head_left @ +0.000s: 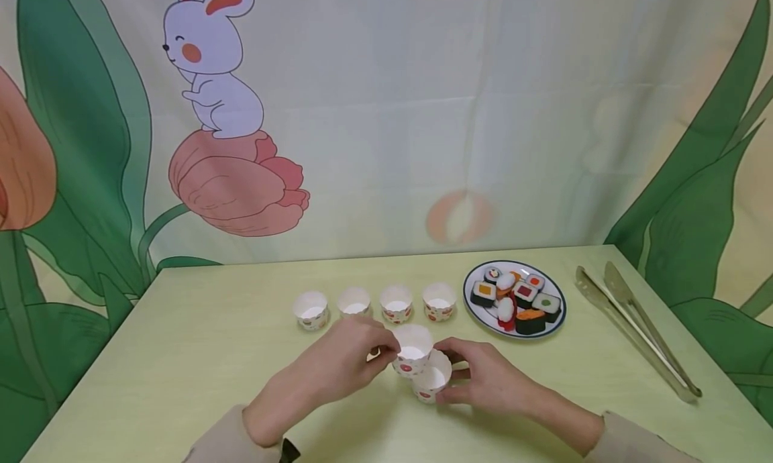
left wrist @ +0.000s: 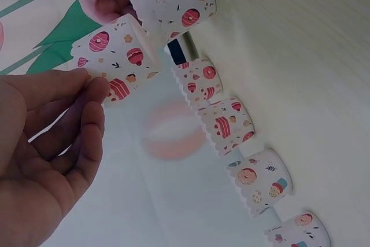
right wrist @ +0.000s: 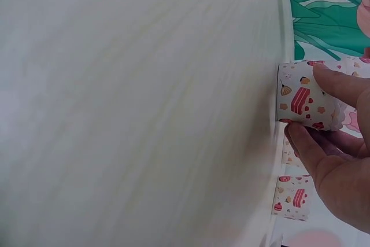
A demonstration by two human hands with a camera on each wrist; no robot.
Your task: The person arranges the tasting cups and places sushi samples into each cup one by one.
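Note:
My left hand [head_left: 347,355] pinches the rim of a white paper baking cup [head_left: 413,347] printed with red cakes and sweets. That cup hangs above the table, its base overlapping the rim of a second paper cup [head_left: 430,382] in the head view. Thumb and fingers of my right hand [head_left: 489,376] grip this second cup from its right side, low over the table. In the left wrist view the pinched cup [left wrist: 115,56] tilts beside the other one [left wrist: 173,1]. Behind the hands a row of matching cups [head_left: 396,304] stands upright, mouths up.
A blue-rimmed plate [head_left: 468,290] bearing several toy sushi pieces [head_left: 524,294] sits at the back right. Metal tongs [head_left: 640,332] lie along the right side of the pale green table [head_left: 211,355]. A curtain with a printed rabbit [head_left: 205,60] hangs behind.

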